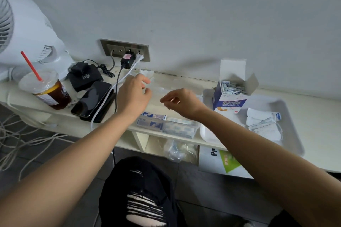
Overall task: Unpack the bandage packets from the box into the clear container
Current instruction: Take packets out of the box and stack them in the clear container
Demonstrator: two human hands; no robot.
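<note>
The bandage box (228, 100), white and blue, stands open on the white tray (291, 116) with several packets showing in its top. The clear container (168, 126) sits at the shelf's front edge with packets inside, and its transparent lid (177, 86) is raised behind it. My left hand (133, 96) is at the lid's left edge, thumb and fingers around the edge. My right hand (182, 102) hovers over the container, fingers curled together, nothing visible in them. More loose packets (263, 124) lie on the tray.
To the left stand an iced drink cup with a red straw (46, 88), a phone on a power bank (92, 99), a black router (84, 77), a white fan (22, 29) and plugged cables at the wall socket (127, 49). My knee (140, 190) is below the shelf.
</note>
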